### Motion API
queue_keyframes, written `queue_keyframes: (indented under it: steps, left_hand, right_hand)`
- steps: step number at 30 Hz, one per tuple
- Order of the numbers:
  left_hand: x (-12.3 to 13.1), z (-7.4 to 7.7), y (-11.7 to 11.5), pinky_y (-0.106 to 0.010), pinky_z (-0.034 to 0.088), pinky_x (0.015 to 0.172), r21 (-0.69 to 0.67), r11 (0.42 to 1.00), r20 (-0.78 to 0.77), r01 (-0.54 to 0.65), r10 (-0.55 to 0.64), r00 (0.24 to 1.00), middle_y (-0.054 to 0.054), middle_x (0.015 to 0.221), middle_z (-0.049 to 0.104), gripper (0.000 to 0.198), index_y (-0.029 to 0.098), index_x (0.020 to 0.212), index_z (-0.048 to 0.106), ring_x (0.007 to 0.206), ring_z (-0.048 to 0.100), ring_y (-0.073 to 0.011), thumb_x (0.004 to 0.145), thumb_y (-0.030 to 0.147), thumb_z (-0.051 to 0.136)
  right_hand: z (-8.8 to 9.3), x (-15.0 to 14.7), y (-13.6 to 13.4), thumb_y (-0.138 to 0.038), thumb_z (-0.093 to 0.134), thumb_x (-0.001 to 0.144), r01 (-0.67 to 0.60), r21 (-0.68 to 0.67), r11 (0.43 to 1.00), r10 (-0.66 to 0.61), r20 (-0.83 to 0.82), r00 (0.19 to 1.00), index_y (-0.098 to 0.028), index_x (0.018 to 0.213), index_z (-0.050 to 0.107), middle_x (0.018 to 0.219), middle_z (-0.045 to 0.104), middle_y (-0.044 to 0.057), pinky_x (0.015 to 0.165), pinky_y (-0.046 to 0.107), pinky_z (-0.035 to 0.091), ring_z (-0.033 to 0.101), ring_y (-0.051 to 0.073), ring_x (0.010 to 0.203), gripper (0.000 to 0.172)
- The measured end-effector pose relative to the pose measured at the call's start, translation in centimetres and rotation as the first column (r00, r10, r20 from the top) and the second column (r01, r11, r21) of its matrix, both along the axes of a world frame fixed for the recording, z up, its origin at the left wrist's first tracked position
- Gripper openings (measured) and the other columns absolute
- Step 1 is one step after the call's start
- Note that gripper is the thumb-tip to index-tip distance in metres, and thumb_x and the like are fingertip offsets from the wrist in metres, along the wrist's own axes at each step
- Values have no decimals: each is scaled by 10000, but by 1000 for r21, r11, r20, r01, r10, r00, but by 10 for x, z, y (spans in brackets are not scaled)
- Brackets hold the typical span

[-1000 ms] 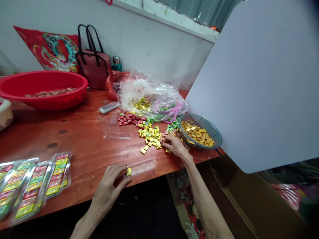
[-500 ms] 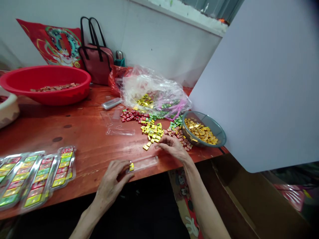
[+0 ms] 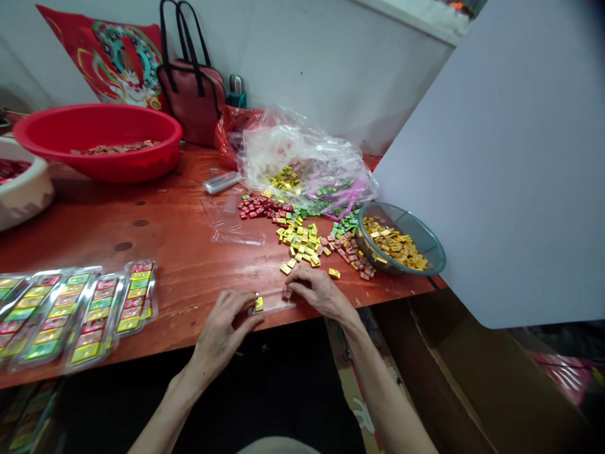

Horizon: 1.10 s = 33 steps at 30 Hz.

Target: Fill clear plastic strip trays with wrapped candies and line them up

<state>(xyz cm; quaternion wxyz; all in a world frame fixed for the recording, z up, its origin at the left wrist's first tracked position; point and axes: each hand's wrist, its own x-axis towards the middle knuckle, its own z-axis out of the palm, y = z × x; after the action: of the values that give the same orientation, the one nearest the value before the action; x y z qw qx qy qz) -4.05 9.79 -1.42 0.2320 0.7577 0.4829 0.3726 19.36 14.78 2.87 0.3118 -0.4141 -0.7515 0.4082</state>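
Brought the right hand (image 3: 321,293) away from the loose pile (image 3: 301,241) since the earlier frame; now pinching a reddish-brown piece (image 3: 287,292) between thumb and fingertips, over the right end of the clear tray (image 3: 273,302). Nearest, keeping the left hand (image 3: 224,325) half open about the tray's left end, apparently steadying it (hard to tell whether actually gripping). Inside that end, showing one yellow piece (image 3: 258,304). By judgement, filling barely begun, with one more piece being brought in; calling next for lowering it, sliding it against the yellow one, then letting go without nudging the tray. Off to the left, filled trays (image 3: 113,314) in mixed colours. Farther across the table (image 3: 189,252), heaped yellow, red, green and brownish, right beside a grey bowl (image 3: 418,228) of golden pieces. Farthest, a clear plastic bag (image 3: 302,148), a red basin (image 3: 123,169) and a handbag (image 3: 193,101).
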Motion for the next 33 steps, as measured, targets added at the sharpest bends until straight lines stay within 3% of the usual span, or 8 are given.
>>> queue_keyframes:
  steps: [4,14,19,23,26,29,33]
  left_hand:
    - [-1,-2,-1,-377,489,841,7,1000,-9,13,-13,1000,-49,1040,655,262,226,1097,588,979,553,-229,868,348,625]
    - [1,-2,2,-375,493,835,55,998,19,8,-9,1000,-55,1030,655,297,226,1090,599,975,562,-241,858,410,623]
    - [1,-3,3,-376,498,829,52,999,17,-2,1,1000,-58,1018,650,293,226,1082,604,968,567,-241,862,419,613]
    - [0,-7,3,-371,500,826,40,999,9,-14,13,1000,-56,1019,645,315,228,1083,605,965,566,-240,844,432,633]
    - [0,-8,3,-368,504,820,39,999,-2,-21,21,1000,-53,1011,649,306,229,1070,608,955,571,-238,838,424,643]
    - [1,-6,3,-365,510,811,50,998,-15,-31,32,999,-49,1001,658,286,231,1061,612,949,578,-237,840,409,643]
    - [4,-3,3,-363,525,795,78,996,-49,-37,41,998,-47,1015,679,299,237,1075,623,949,591,-243,822,391,664]
  right_hand:
    - [-8,-13,-8,-132,506,922,-25,97,995,14,117,993,-184,823,629,797,630,5,717,233,427,567,117,744,167]
    - [-29,-49,-25,-230,560,917,99,370,924,-232,336,913,-181,875,635,880,581,28,735,257,383,529,152,821,99]
    - [-30,-56,-32,-209,568,907,112,364,925,-235,313,920,-182,891,636,864,623,25,742,275,391,556,168,831,75]
    - [-17,-31,-32,-201,538,919,152,286,946,-200,147,969,-188,916,637,874,640,21,765,265,423,576,152,827,99]
    - [-4,1,-26,-212,526,917,309,247,918,-330,48,943,-188,909,637,891,638,31,718,248,436,580,151,824,114]
    - [7,29,-12,-189,530,901,385,292,875,-416,50,908,-186,881,642,864,635,28,717,251,425,578,151,808,114]
    - [16,44,20,-175,534,885,353,376,857,-415,96,905,-187,875,650,841,637,26,729,260,417,568,149,768,117]
